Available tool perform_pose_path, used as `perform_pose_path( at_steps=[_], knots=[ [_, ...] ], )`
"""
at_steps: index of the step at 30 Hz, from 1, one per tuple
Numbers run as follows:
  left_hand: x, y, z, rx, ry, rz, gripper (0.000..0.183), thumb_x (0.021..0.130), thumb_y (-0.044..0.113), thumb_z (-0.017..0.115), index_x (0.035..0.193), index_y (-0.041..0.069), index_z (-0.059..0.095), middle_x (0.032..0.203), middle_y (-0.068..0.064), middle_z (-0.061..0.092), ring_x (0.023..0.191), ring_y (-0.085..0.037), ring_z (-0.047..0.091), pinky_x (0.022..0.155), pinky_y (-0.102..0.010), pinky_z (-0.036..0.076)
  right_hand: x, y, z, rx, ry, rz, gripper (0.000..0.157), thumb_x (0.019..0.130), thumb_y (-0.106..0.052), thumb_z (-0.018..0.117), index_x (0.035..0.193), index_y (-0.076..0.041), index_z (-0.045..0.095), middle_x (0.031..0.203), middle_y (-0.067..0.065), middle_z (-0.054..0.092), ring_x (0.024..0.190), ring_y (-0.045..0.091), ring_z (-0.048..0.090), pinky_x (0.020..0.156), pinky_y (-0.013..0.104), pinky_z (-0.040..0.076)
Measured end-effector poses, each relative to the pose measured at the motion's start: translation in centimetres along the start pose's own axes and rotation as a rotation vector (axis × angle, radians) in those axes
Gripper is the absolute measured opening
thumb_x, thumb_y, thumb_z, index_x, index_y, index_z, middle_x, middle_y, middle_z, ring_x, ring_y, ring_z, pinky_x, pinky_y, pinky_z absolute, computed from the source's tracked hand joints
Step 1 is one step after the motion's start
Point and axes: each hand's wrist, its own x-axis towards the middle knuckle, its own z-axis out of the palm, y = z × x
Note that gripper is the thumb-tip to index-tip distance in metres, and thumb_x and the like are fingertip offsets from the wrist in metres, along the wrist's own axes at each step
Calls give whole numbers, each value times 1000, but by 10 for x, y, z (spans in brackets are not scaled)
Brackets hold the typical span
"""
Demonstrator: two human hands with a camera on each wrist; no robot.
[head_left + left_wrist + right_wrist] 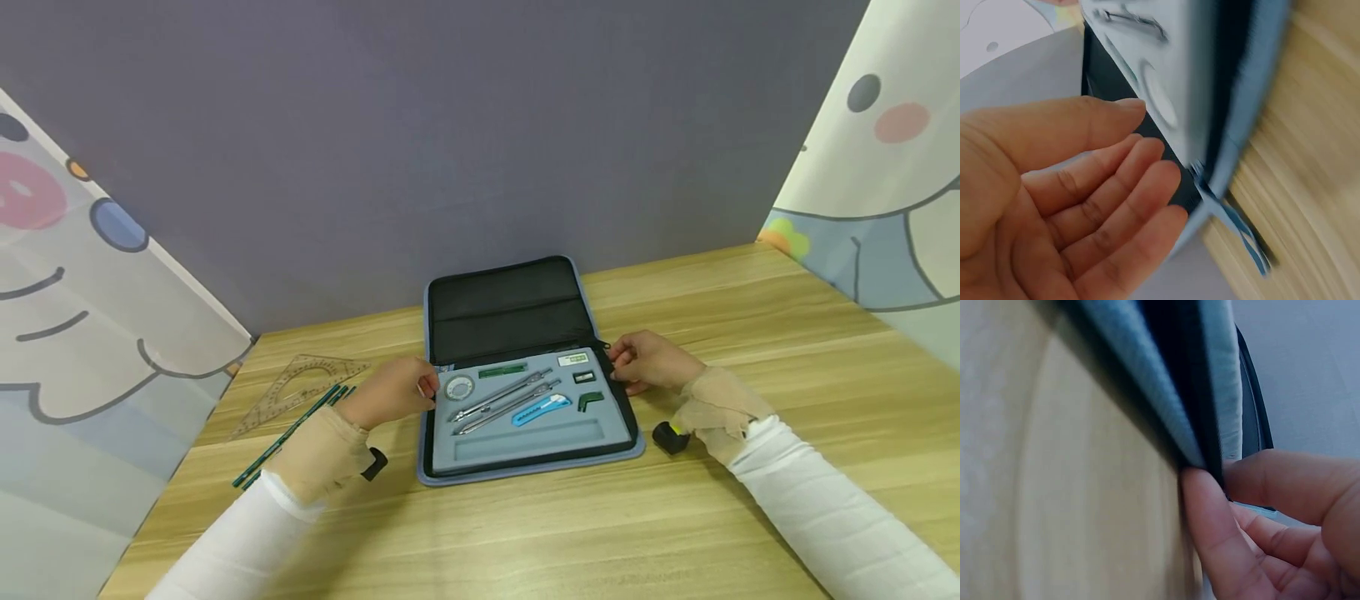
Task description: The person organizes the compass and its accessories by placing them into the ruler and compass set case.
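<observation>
A zip case (510, 310) lies unfolded, its black lid laid back and a grey tray in its base. The tray holds two silver compasses (504, 397), a blue cutter (542, 410), a white ring-shaped item (448, 387), an eraser (572, 359), a sharpener (583, 377) and small green pieces (590, 400). My right hand (643, 360) pinches the case's right edge between thumb and finger, clear in the right wrist view. At the left edge, my left hand (393, 390) has loosely bent fingers, the thumb apart, nothing between them. Beside them a blue ribbon tab (1244, 231) hangs off the case.
Left of the case, a clear set square (272, 402) and several green pencils (288, 433) lie on the wooden table (540, 542). A grey wall (450, 150) rises behind the table. Cartoon-print curtains (847, 192) hang at both sides.
</observation>
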Motion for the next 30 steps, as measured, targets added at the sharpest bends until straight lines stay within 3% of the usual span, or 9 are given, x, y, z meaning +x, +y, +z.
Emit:
perform_pose_path(
  at_steps=[11, 22, 25, 30],
  knots=[
    [-25, -37, -5, 64, 50, -181, 22, 78, 1, 69, 99, -5, 65, 88, -11, 66, 79, -24, 61, 70, -38, 50, 2, -1, 2, -5, -3, 7, 37, 84, 4, 59, 115, 18, 44, 85, 9, 49, 66, 13, 55, 61, 28, 55],
    [-50, -70, -14, 77, 84, -280, 24, 77, 2, 70, 98, -9, 64, 92, -19, 65, 82, -31, 62, 72, -45, 51, 2, 0, 1, -4, -12, -6, 34, 84, 4, 58, 113, 17, 44, 84, 8, 49, 64, 12, 55, 59, 28, 55],
    [-54, -77, -16, 93, 95, -295, 25, 76, 7, 73, 94, -7, 65, 90, -17, 65, 78, -28, 62, 71, -44, 51, 1, 1, 0, -8, -18, -10, 34, 85, 4, 58, 113, 18, 44, 85, 9, 49, 64, 13, 55, 59, 29, 55],
    [-59, -86, -18, 113, 109, -381, 21, 73, 12, 76, 76, -2, 61, 70, -8, 57, 60, -19, 50, 56, -36, 44, 0, 1, -1, -12, -12, -4, 36, 85, 4, 58, 115, 18, 43, 86, 9, 49, 65, 13, 55, 60, 29, 55]
  ],
)
